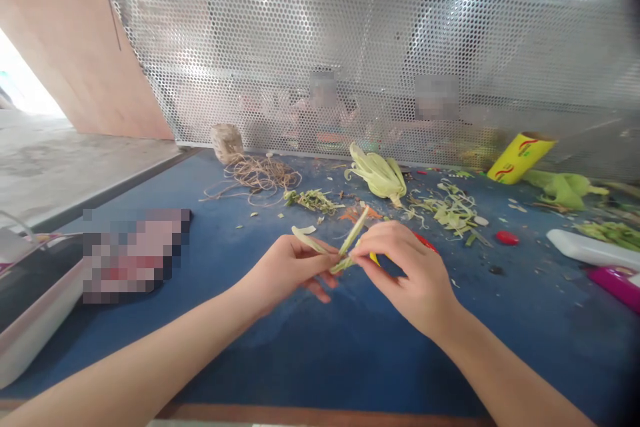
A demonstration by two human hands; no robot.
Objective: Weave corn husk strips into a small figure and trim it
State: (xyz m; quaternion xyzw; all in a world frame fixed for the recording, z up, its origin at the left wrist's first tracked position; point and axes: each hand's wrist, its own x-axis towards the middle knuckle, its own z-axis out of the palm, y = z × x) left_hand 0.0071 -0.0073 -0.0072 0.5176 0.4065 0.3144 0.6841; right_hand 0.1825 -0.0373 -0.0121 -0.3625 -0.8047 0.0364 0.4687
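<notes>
Pale green strips of corn husk (356,229) cross between my two hands above the blue tabletop. My left hand (285,273) pinches the strips between thumb and forefinger, its other fingers loosely curled below; one curved end sticks up over the thumb. My right hand (413,273) has thumb and fingertips pressed together at the crossing, on the husk. Beyond them lies a bundle of corn husk (377,173). Behind my right hand, a red and yellow object (427,242) is mostly covered, so its kind is unclear.
Tangled twine (260,175) lies at the back left, beside a whitish cylinder (227,143). Husk shreds (453,210) litter the back right, near a yellow roll (520,159). A white-rimmed bin (45,320) stands left. A perforated metal screen (325,33) closes off the back.
</notes>
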